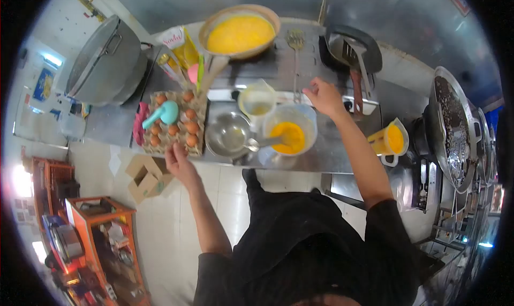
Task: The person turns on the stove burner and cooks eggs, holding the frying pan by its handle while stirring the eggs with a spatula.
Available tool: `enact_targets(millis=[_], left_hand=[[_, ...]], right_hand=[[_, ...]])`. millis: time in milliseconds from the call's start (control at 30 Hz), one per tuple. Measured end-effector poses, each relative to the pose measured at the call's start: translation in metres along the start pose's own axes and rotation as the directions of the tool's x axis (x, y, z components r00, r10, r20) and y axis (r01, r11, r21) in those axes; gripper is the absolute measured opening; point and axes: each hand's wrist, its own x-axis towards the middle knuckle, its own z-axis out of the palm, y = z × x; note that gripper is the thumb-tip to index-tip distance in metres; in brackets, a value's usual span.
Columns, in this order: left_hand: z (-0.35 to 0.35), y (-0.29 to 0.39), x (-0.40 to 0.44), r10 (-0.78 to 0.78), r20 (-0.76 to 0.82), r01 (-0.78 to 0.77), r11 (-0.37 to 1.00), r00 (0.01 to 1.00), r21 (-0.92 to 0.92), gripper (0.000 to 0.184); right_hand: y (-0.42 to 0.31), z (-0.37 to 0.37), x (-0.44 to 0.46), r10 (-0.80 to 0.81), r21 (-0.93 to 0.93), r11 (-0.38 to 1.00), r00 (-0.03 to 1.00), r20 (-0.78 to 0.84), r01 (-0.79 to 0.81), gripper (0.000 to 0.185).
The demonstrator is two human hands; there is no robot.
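My left hand is at the front edge of an egg carton, its fingers loosely bent and apart. Several brown eggs sit in the carton, with a turquoise scoop-like tool lying on top. My right hand is above the stove's front panel, fingers curled; what they hold, if anything, is hidden. Close to it stands a clear pitcher of beaten egg, a utensil resting inside. Left of this are a metal bowl and a translucent jug.
A pan of yellow egg mixture sits on the stove at the back. Dark pans and a spatula lie back right. A measuring jug holds more egg. A large pot stands left; a cardboard box is on the floor.
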Motion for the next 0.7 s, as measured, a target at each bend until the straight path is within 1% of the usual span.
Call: enact_targets(millis=[33, 67, 100, 133, 167, 200, 233, 267, 300, 333, 367, 400, 433, 467, 500, 533, 567, 600, 633, 667, 700], left_hand=[[0.016, 0.005, 0.023, 0.029, 0.028, -0.027, 0.999, 0.999, -0.039, 0.018], [0.019, -0.015, 0.053, 0.021, 0.185, -0.012, 0.999, 0.983, -0.051, 0.023], [0.032, -0.016, 0.072, -0.013, 0.250, 0.025, 0.999, 0.968, -0.045, 0.026], [0.045, -0.016, 0.081, -0.048, 0.311, 0.061, 0.998, 0.949, -0.032, 0.030], [0.051, -0.020, 0.090, -0.036, 0.401, 0.024, 0.999, 0.916, 0.035, 0.032], [0.060, -0.023, 0.099, -0.023, 0.486, -0.025, 0.995, 0.874, 0.092, 0.034], [0.069, -0.023, 0.104, -0.017, 0.488, -0.023, 0.997, 0.873, 0.075, 0.034], [0.076, -0.023, 0.106, -0.139, 0.538, 0.150, 0.988, 0.831, 0.023, 0.034], [0.084, -0.023, 0.111, -0.245, 0.597, 0.318, 0.948, 0.764, -0.018, 0.035], [0.091, -0.020, 0.118, -0.240, 0.612, 0.321, 0.947, 0.754, -0.024, 0.035], [0.095, -0.013, 0.125, -0.401, 0.713, 0.608, 0.793, 0.575, -0.044, 0.035], [0.100, -0.010, 0.132, -0.489, 0.801, 0.831, 0.556, 0.345, -0.019, 0.035], [0.105, -0.010, 0.138, -0.482, 0.809, 0.834, 0.551, 0.336, -0.018, 0.035], [0.109, -0.011, 0.142, -0.475, 0.852, 0.863, 0.502, 0.223, 0.054, 0.034], [0.113, -0.012, 0.145, -0.457, 0.883, 0.881, 0.455, 0.106, 0.130, 0.033], [0.116, -0.014, 0.148, -0.460, 0.884, 0.885, 0.443, 0.084, 0.146, 0.027], [0.118, -0.020, 0.151, -0.452, 0.889, 0.885, 0.441, 0.073, 0.151, 0.027], [0.118, -0.029, 0.152, -0.376, 0.927, 0.942, 0.306, -0.013, 0.138, 0.025], [0.116, -0.035, 0.154, -0.288, 0.954, 0.977, 0.163, -0.086, 0.137, 0.023], [0.117, -0.031, 0.152, -0.335, 0.940, 0.978, 0.163, -0.071, 0.132, 0.022], [0.116, -0.030, 0.153, -0.327, 0.942, 0.978, 0.161, -0.070, 0.129, 0.022]], right_hand=[[-0.001, 0.018, 0.026, 0.088, -0.188, 0.979, 0.996, 0.014, -0.084, 0.046], [0.008, 0.040, 0.046, 0.152, -0.272, 0.955, 0.984, 0.093, -0.122, 0.054], [0.012, 0.050, 0.062, 0.222, -0.358, 0.921, 0.961, 0.166, -0.151, 0.063], [-0.001, 0.049, 0.065, 0.273, -0.394, 0.901, 0.942, 0.196, -0.179, 0.063], [-0.013, 0.050, 0.063, 0.323, -0.428, 0.880, 0.919, 0.225, -0.205, 0.063], [-0.007, 0.061, 0.067, 0.350, -0.435, 0.870, 0.913, 0.209, -0.234, 0.058], [0.004, 0.070, 0.071, 0.378, -0.440, 0.858, 0.905, 0.194, -0.264, 0.055], [0.003, 0.067, 0.070, 0.387, -0.447, 0.852, 0.903, 0.184, -0.274, 0.055], [0.003, 0.064, 0.069, 0.421, -0.351, 0.875, 0.882, 0.211, -0.334, 0.050], [0.004, 0.059, 0.068, 0.452, -0.252, 0.884, 0.859, 0.239, -0.394, 0.046], [0.014, 0.055, 0.066, 0.464, -0.256, 0.877, 0.856, 0.227, -0.407, 0.046], [0.023, 0.050, 0.066, 0.463, 0.045, 0.876, 0.863, 0.202, -0.481, 0.038], [0.027, 0.047, 0.067, 0.465, 0.342, 0.798, 0.868, 0.176, -0.496, 0.030], [0.016, 0.036, 0.063, 0.474, 0.336, 0.797, 0.865, 0.167, -0.502, 0.030], [0.006, 0.020, 0.058, 0.493, 0.499, 0.694, 0.848, 0.195, -0.518, 0.023], [-0.003, 0.010, 0.051, 0.504, 0.645, 0.564, 0.834, 0.225, -0.515, 0.016], [-0.004, 0.009, 0.045, 0.513, 0.645, 0.566, 0.832, 0.213, -0.514, 0.016], [-0.006, 0.008, 0.037, 0.442, 0.482, 0.788, 0.897, -0.011, -0.382, 0.015], [-0.009, 0.011, 0.028, 0.303, 0.252, 0.935, 0.931, -0.203, -0.250, 0.014], [-0.024, 0.012, 0.016, 0.301, 0.247, 0.937, 0.930, -0.209, -0.248, 0.014], [-0.049, 0.008, 0.003, 0.253, 0.211, 0.960, 0.899, -0.357, -0.186, 0.019]])
